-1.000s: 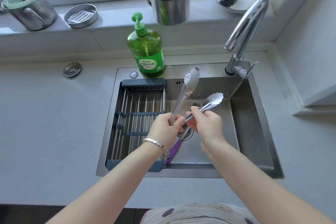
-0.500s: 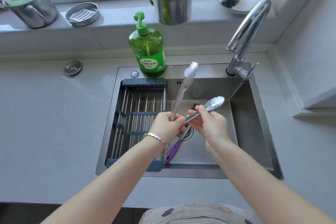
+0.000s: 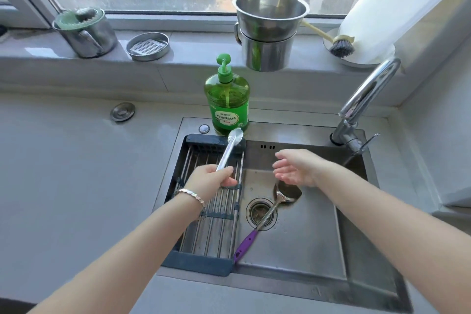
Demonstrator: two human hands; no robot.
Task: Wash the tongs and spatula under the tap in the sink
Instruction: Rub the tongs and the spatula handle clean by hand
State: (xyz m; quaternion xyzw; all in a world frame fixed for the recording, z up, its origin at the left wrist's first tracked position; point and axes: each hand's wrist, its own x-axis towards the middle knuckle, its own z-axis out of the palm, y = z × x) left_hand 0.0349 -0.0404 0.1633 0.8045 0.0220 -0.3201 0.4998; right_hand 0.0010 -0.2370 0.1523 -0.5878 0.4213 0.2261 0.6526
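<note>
My left hand [image 3: 212,181] grips the steel tongs [image 3: 230,146] by their handle end, over the drying rack [image 3: 211,201]. The tongs are closed together and their tips point toward the green soap bottle. My right hand [image 3: 297,168] hovers over the sink basin [image 3: 313,237] with relaxed fingers and holds nothing. Below it lies the spatula [image 3: 267,211], its steel head near the drain [image 3: 261,214] and its purple handle pointing to the sink's front left. The tap [image 3: 367,94] stands at the sink's back right corner; no water shows.
A green dish soap bottle [image 3: 228,103] stands on the sink's back rim. On the windowsill are stacked steel pots [image 3: 267,33], a steel cup [image 3: 86,33], a small round dish [image 3: 147,46], a brush [image 3: 340,47] and a white board [image 3: 397,7]. A round cap [image 3: 122,111] sits in the grey counter.
My right hand has let go of the tongs and moved away to the right. My left hand has carried the closed tongs leftward over the rack. The camera view has tilted up.
</note>
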